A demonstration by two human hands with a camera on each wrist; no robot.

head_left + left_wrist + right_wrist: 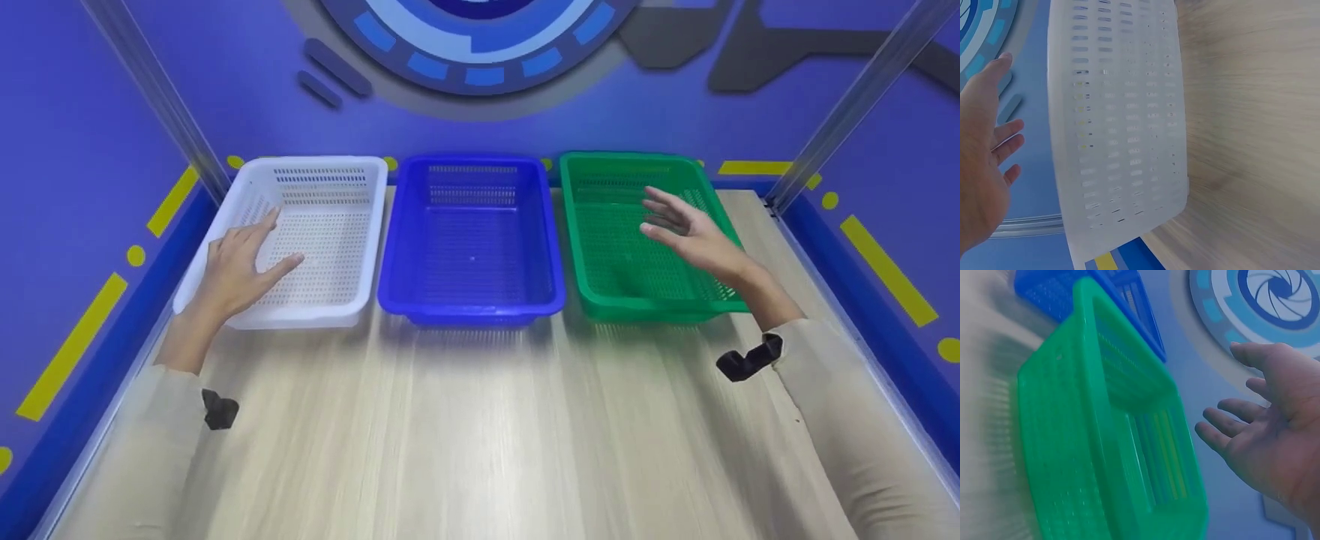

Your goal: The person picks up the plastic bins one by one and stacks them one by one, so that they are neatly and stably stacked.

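Observation:
Three perforated plastic baskets stand in a row at the back of the table. My left hand (238, 266), fingers spread and holding nothing, hovers over the left side of the white basket (319, 307). Its thumb and fingers show apart from the basket wall in the left wrist view. Above the right part of the green basket (652, 307) is my right hand (697, 236), its fingers loosely extended and nothing in it. The right wrist view shows the palm (1280, 433) beside the green rim. Between them sits the blue basket (471, 296), with no hand at it.
The wooden table (480, 420) runs toward me in front of the baskets. Blue panels with yellow marks (889, 270) enclose it at the back and both sides, joined by metal corner posts (161, 90). Black wrist mounts (221, 409) sit at both sleeves.

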